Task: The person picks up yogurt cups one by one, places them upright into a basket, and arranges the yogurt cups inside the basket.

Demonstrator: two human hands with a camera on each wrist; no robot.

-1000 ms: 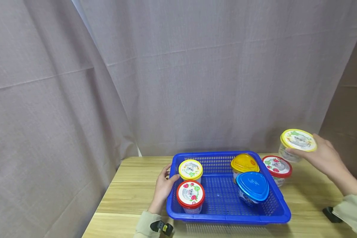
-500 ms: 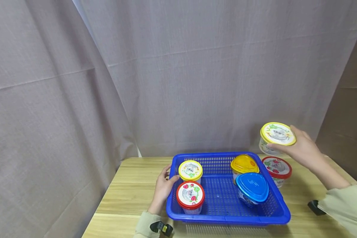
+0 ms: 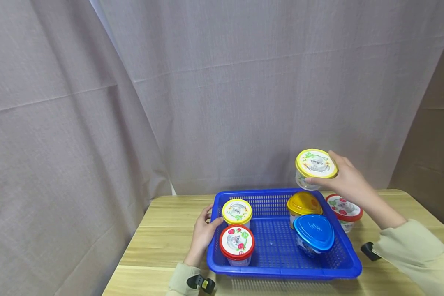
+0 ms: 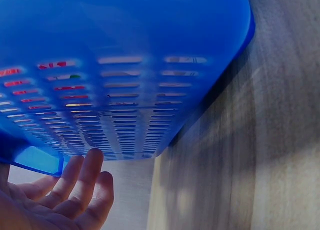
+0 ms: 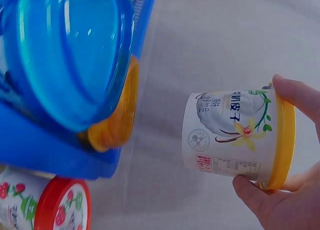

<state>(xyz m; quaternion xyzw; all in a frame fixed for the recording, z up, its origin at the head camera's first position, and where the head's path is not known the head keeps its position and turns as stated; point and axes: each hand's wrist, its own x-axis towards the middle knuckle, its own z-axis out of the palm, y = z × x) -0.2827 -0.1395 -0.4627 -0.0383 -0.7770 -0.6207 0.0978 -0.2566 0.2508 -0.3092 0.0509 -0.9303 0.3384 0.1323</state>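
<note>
My right hand (image 3: 345,174) grips a round white tub with a yellow lid (image 3: 315,164) by its side near the lid, raised above the back right of a blue plastic basket (image 3: 281,272). Flower print and lettering show on that tub in the right wrist view. My left hand (image 3: 202,232) holds the basket's left rim, thumb over the edge and fingers outside the slotted wall. Inside, at the left, stand another yellow-lidded tub (image 3: 237,211) and a red-lidded tub (image 3: 237,242). A tub with an orange-yellow lid (image 3: 304,203) and one with a blue lid (image 3: 314,232) stand at the right.
Outside the basket's right wall, a second red-lidded tub (image 3: 345,207) stands on the wooden table (image 3: 159,234), partly behind my right forearm. A grey curtain (image 3: 225,102) hangs behind the table's far edge.
My right hand has carried the yellow-lidded tub leftward and slightly up, from beyond the red-lidded tub on the table to above the basket's back right. The left hand and basket have stayed put.
</note>
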